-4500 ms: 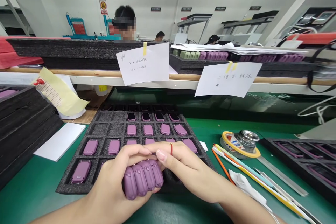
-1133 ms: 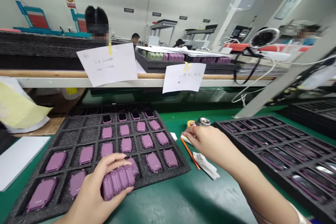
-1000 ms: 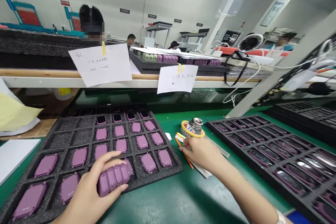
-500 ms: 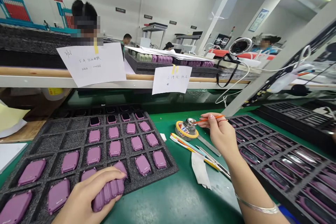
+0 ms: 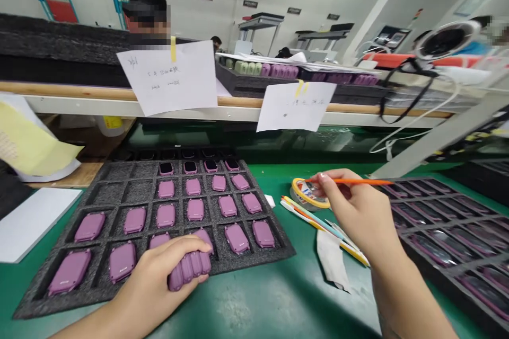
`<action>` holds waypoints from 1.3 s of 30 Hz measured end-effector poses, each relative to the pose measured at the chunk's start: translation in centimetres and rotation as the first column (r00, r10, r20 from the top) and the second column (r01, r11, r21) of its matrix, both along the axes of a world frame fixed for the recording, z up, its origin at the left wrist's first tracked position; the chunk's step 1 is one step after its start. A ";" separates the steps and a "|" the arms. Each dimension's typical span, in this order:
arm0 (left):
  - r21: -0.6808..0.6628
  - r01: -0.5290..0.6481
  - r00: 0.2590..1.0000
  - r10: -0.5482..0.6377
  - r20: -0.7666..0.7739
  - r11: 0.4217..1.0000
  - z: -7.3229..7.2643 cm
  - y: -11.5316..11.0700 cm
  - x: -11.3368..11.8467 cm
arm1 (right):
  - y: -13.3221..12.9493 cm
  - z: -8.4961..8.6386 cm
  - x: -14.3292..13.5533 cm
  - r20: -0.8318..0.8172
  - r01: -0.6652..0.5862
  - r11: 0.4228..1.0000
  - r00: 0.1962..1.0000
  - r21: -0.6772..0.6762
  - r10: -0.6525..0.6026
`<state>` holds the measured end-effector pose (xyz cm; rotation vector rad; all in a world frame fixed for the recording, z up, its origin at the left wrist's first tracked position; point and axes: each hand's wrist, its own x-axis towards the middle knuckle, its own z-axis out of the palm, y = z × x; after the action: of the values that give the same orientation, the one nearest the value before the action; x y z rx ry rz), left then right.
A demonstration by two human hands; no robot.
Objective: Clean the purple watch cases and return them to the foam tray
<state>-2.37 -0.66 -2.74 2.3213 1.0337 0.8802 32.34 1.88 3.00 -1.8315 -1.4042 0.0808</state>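
My left hand (image 5: 159,280) is closed around a row of purple watch cases (image 5: 190,269), held side by side over the near edge of a black foam tray (image 5: 254,262). In the tray's compartments lie more purple watch cases (image 5: 195,210), and the farthest row shows dark screens. My right hand (image 5: 358,206) pinches a thin orange stick (image 5: 366,181), its back end pointing right. The stick's front tip is hidden by the fingers. Just left of that hand sits a yellow-rimmed tape roll (image 5: 296,190), partly covered by the fingers.
Coloured thin-handled tools (image 5: 306,217) and a crumpled white cloth (image 5: 332,259) lie on the green table (image 5: 254,307). A second black tray (image 5: 445,233) with dark-screened watches is at right. Paper notes (image 5: 170,79) hang from a shelf (image 5: 238,106) ahead. A person (image 5: 147,8) is beyond it.
My right hand has drawn the stick away from the small metal pot by the tape roll. My left hand still grips the watch cases. The view has turned left.
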 end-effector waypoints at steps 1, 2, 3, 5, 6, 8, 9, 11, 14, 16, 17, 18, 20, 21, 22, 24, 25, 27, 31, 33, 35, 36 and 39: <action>-0.021 0.005 1.000 -0.005 0.004 1.000 0.0 0.0 0.0 | -0.7 -0.2 -1.8 -0.058 -0.136 0.988 0.988 0.069 0.140; -0.044 0.007 1.000 -0.006 0.007 0.999 0.1 -0.1 0.1 | -1.5 -0.5 -3.7 -0.108 -0.299 0.944 0.943 0.139 0.314; -0.068 0.005 1.000 -0.004 0.009 0.998 0.1 -0.1 0.1 | -2.3 -0.9 -5.5 -0.151 -0.457 0.872 0.863 0.173 0.482; -0.104 -0.001 1.000 0.002 0.014 0.995 0.3 -0.1 0.2 | -3.7 -1.9 -8.7 -0.193 -0.641 0.745 0.720 0.183 0.667; -0.121 -0.004 1.000 0.006 0.014 0.993 0.4 -0.1 0.3 | -4.3 -2.4 -9.9 -0.181 -0.697 0.692 0.667 0.189 0.722; -0.147 -0.009 1.000 0.011 0.014 0.989 0.6 -0.2 0.4 | -5.1 -3.3 -11.5 -0.138 -0.766 0.607 0.591 0.212 0.795; -0.159 -0.009 1.000 0.011 0.013 0.987 0.7 -0.2 0.4 | -5.4 -3.6 -11.9 -0.107 -0.786 0.571 0.563 0.237 0.819; -0.178 -0.010 1.000 0.012 0.011 0.984 0.8 -0.3 0.4 | -5.7 -4.1 -12.3 -0.038 -0.807 0.522 0.533 0.275 0.845; -0.188 -0.013 1.000 0.016 0.014 0.982 0.9 -0.4 0.4 | -5.7 -4.5 -12.4 0.061 -0.817 0.501 0.537 0.284 0.841; -0.192 -0.012 1.000 0.016 0.021 0.981 0.9 -0.3 0.5 | -5.6 -4.8 -12.5 0.081 -0.819 0.500 0.540 0.280 0.838; -0.193 -0.011 1.000 0.017 0.026 0.981 0.9 -0.3 0.5 | -5.6 -5.0 -12.6 0.083 -0.819 0.497 0.538 0.286 0.839; -0.193 -0.012 0.999 0.018 0.032 0.981 0.9 -0.3 0.6 | -5.6 -5.1 -12.7 0.077 -0.817 0.497 0.538 0.291 0.839; -0.196 -0.017 0.999 0.024 0.035 0.981 0.9 -0.2 0.6 | -5.6 -5.5 -12.8 0.068 -0.812 0.494 0.538 0.312 0.840; -0.197 -0.023 0.999 0.030 0.034 0.980 0.9 -0.2 0.7 | -5.6 -5.7 -12.8 0.065 -0.810 0.489 0.535 0.325 0.843; -0.199 -0.030 0.999 0.037 0.030 0.980 0.9 -0.2 0.7 | -5.6 -5.9 -12.9 0.062 -0.810 0.483 0.530 0.333 0.846; -0.202 -0.037 0.999 0.044 0.029 0.979 0.9 -0.2 0.7 | -5.6 -6.2 -12.9 0.059 -0.809 0.475 0.524 0.346 0.850; -0.201 -0.038 0.998 0.046 0.033 0.979 0.9 -0.3 0.7 | -5.6 -6.3 -12.9 0.058 -0.807 0.469 0.520 0.359 0.852; -0.199 -0.038 0.998 0.047 0.045 0.979 0.9 -0.3 0.7 | -5.5 -6.4 -12.9 0.047 -0.805 0.459 0.511 0.376 0.858; -0.185 -0.045 0.996 0.058 0.066 0.982 1.0 -0.3 0.7 | -5.3 -6.4 -13.0 0.009 -0.812 0.446 0.485 0.377 0.874; -0.174 -0.045 0.997 0.056 0.061 0.984 1.0 -0.3 0.7 | -5.3 -6.4 -13.1 -0.007 -0.807 0.441 0.477 0.394 0.879; -0.168 -0.047 0.997 0.058 0.059 0.985 1.0 -0.2 0.7 | -5.3 -6.5 -13.2 -0.017 -0.799 0.440 0.476 0.410 0.880; -0.165 -0.052 0.996 0.063 0.063 0.985 1.0 -0.2 0.7 | -5.3 -6.6 -13.2 -0.020 -0.794 0.446 0.481 0.414 0.876; -0.161 -0.066 0.994 0.079 0.072 0.985 1.0 -0.2 0.7 | -5.2 -6.6 -13.3 -0.011 -0.792 0.443 0.483 0.420 0.875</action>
<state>-1.62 -0.89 -1.72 2.1136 1.1189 0.8755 19.05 -3.33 -3.63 -0.6179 -1.8870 0.4999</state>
